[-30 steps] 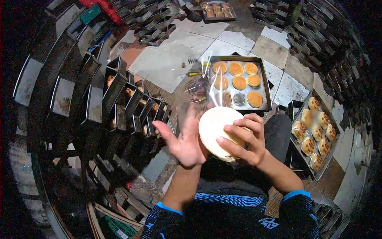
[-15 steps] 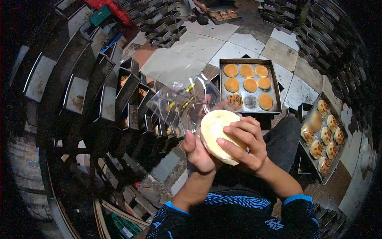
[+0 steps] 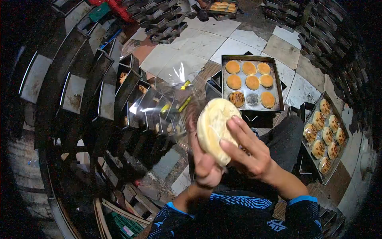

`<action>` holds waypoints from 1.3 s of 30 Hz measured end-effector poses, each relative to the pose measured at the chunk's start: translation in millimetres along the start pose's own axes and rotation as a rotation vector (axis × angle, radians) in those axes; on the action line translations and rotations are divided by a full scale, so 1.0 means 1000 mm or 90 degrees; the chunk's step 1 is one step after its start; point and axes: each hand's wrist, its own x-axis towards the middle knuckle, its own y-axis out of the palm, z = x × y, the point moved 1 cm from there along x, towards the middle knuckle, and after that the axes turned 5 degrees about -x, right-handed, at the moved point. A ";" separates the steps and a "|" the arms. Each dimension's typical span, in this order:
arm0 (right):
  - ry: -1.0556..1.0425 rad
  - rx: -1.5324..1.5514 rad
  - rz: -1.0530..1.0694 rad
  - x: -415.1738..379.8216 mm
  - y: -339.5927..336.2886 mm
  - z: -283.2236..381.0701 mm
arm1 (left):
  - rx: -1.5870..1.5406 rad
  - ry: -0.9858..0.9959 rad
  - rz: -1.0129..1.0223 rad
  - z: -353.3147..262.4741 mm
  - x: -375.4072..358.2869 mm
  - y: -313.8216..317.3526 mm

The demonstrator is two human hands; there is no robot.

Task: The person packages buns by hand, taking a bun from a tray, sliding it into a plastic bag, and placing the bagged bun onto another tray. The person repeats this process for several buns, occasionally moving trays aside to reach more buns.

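A round, pale flat bun (image 3: 215,123) is tilted on edge between my hands, its cream-coloured face turned toward me. My left hand (image 3: 206,165) grips it from the left and below, with the fingers behind it mostly hidden. My right hand (image 3: 254,155) presses its fingers on the bun's right side, index and middle fingertips on the pale face. A clear plastic bag (image 3: 159,109) with yellow print spreads out left of the bun, beside my left hand. Whether the left fingers also hold the bag is hidden.
Ahead, a square metal tray (image 3: 279,81) holds several golden buns, one marked brown. At the right, another tray (image 3: 336,157) carries several brown-patterned buns. Stacked metal tins (image 3: 75,93) crowd the left side. A further tray of buns (image 3: 223,6) sits at the far end.
The bun has tipped more upright between my hands. The plastic bag has swung left, away from the bun. A blurred shape over the right tray is gone, and buns there show clearly.
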 end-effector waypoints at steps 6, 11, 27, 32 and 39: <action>-0.054 -0.016 0.007 0.002 -0.002 0.002 | -0.143 0.012 0.062 -0.015 0.021 0.002; -0.057 -0.025 -0.039 0.003 0.004 -0.003 | -0.286 0.004 0.105 -0.005 0.036 -0.007; 0.191 0.356 0.223 -0.006 0.032 -0.027 | -0.272 -0.241 -0.104 0.056 0.047 -0.065; 0.074 0.584 0.364 -0.001 0.014 -0.014 | -0.301 -0.315 -0.220 0.055 0.060 -0.086; 0.266 0.045 -0.067 -0.021 0.040 -0.049 | -0.234 -0.357 -0.196 0.057 0.041 -0.090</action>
